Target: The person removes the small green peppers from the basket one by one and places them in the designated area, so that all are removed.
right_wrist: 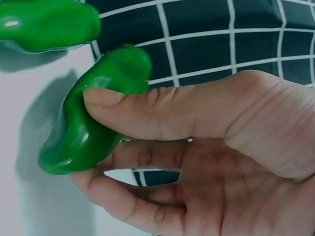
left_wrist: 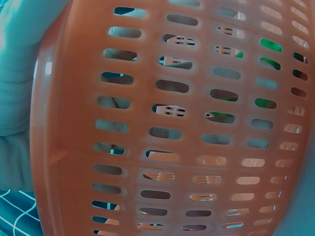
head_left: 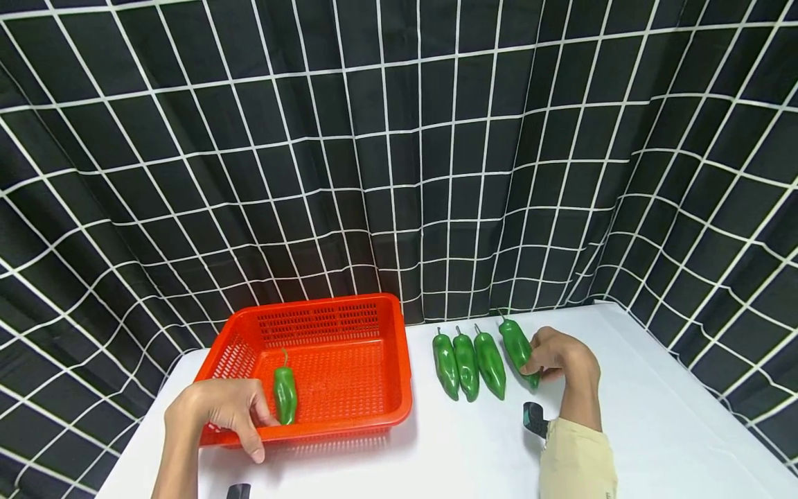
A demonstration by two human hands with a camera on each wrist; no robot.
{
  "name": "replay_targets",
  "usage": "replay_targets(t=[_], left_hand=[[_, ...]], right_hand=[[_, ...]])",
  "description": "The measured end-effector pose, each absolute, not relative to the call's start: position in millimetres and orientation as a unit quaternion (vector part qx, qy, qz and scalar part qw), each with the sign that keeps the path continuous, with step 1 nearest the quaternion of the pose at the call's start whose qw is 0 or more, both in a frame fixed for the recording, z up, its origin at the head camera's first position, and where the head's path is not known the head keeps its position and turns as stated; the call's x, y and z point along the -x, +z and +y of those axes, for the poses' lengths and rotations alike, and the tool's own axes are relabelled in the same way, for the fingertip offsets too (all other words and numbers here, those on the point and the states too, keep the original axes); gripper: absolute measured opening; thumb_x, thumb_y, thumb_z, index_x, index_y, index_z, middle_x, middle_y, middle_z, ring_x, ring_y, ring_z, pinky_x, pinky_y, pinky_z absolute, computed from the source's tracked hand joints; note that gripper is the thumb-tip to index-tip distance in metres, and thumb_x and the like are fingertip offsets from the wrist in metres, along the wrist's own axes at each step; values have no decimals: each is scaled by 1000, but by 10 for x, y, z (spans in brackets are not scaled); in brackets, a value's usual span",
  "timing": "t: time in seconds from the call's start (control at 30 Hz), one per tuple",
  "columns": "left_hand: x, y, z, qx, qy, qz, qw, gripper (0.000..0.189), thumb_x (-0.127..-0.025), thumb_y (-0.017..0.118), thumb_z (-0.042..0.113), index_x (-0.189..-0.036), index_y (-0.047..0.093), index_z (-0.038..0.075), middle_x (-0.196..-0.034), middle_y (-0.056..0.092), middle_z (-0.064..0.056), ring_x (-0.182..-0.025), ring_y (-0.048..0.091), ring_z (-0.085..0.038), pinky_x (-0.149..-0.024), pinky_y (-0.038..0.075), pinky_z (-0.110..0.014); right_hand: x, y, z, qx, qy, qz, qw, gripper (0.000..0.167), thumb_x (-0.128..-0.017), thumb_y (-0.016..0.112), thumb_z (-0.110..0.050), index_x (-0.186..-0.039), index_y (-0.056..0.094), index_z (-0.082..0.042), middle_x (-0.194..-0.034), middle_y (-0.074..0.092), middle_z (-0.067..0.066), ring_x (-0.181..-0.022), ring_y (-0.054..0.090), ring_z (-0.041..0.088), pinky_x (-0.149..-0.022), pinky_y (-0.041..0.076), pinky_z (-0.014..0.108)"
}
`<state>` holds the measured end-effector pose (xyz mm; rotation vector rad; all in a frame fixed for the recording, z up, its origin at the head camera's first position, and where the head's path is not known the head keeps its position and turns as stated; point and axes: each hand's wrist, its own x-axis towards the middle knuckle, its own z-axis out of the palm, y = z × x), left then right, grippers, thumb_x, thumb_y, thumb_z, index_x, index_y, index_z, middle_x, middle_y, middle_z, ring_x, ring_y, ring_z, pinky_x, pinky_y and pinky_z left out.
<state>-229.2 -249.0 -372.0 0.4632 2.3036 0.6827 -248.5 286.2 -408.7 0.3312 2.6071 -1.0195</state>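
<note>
My right hand [head_left: 557, 355] pinches a green chili pepper [head_left: 516, 341] between thumb and fingers, at the right end of a row. In the right wrist view the thumb presses on the top of that pepper [right_wrist: 81, 130] and the fingers curl beneath. Three more green peppers [head_left: 466, 366] lie side by side just to its left, stems pointing away. On the left, my left hand [head_left: 224, 409] grips the near rim of a red plastic basket [head_left: 399, 367], thumb outside, the other fingers over the rim. One green pepper [head_left: 285, 395] lies inside the basket, close to those fingers.
The basket and the row of peppers stand on a white table [head_left: 461, 450]. A black curtain with a white grid [head_left: 411, 159] hangs behind and along both sides. In the left wrist view the slotted basket wall [left_wrist: 187, 128] fills most of the picture.
</note>
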Motion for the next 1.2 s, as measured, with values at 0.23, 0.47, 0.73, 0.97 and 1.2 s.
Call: replay_targets(t=[0.23,0.47,0.73,0.97,1.2], left_hand=[[2310,-3722,-2501,-192,270,878,347,32,-64,91,11,-95,86,12,-85,77,-1,-77,54,-9,-64,38,-22],[2310,-3730,-2502,-189,273,877,348,32,-64,91,9,-96,86,11,-86,78,-3,-77,54,-9,-64,39,-23],[2304,-3752,-2505,-206,277,873,344,33,-64,90,11,-96,86,12,-79,74,3,-73,53,-7,-60,36,-21],[2309,-3757,-2510,-215,288,864,352,34,-64,89,11,-98,85,9,-85,78,-8,-73,54,-6,-60,35,-20],[2299,-3743,-2504,-203,276,874,345,32,-64,90,10,-95,86,12,-82,76,-1,-73,53,-7,-61,36,-21]], right_hand=[[2519,-4214,2855,-126,-369,901,189,38,-80,79,-2,-111,59,8,-95,71,19,-82,74,21,-78,62,35],[2528,-4225,2805,-126,-389,889,207,36,-83,79,-5,-111,59,7,-88,71,19,-66,73,18,-67,62,28],[2494,-4213,2777,-123,-388,889,210,28,-86,76,-11,-103,61,6,-84,74,20,-62,72,18,-65,61,30],[2487,-4209,2785,-121,-387,890,211,25,-87,75,-12,-100,62,5,-83,74,19,-60,71,15,-65,61,28],[2487,-4227,2803,-116,-379,892,216,23,-88,74,-15,-95,67,6,-79,74,19,-57,70,14,-63,61,28]])
